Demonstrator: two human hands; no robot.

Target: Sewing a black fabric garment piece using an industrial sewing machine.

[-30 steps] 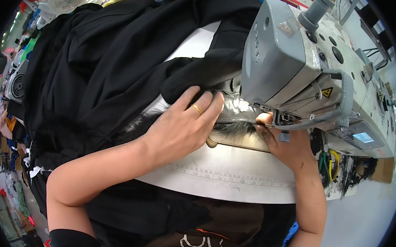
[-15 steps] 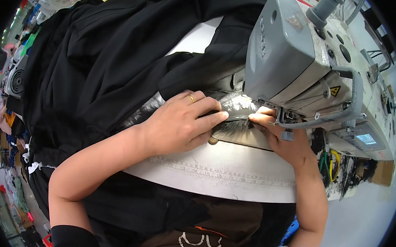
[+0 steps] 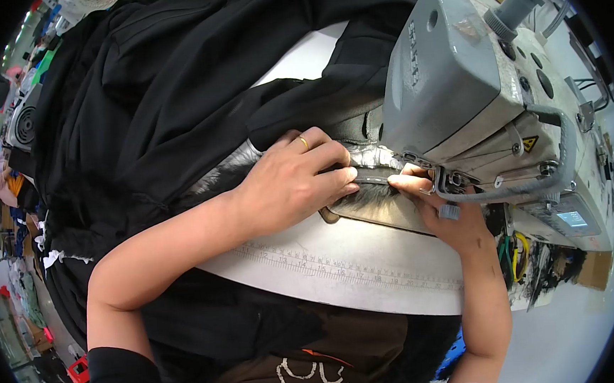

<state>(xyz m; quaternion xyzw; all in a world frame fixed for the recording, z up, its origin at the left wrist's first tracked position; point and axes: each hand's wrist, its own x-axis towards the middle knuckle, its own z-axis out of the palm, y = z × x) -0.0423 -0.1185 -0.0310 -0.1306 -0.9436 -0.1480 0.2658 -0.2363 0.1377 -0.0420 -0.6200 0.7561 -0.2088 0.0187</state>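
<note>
A black garment (image 3: 171,80) with grey-black fur trim (image 3: 372,200) lies bunched across the work surface, its narrow seam band under the head of a grey sewing machine (image 3: 441,68). My left hand (image 3: 303,181), wearing a gold ring, grips the fabric edge left of the needle area with curled fingers. My right hand (image 3: 429,201) pinches the band's edge just at the presser-foot mechanism (image 3: 452,181), its fingers partly hidden by the machine's metal parts.
A white table edge (image 3: 341,274) with a printed scale curves across the front. Yellow-handled snips (image 3: 519,255) and a small control screen (image 3: 574,219) sit at the right. A round-grilled appliance (image 3: 26,129) and piled clothes (image 3: 7,184) line the far left.
My left fingers have come down from higher on the fabric and curled over the band. My right hand stays by the presser foot. The view has shifted slightly, moving the machine rightward in the picture.
</note>
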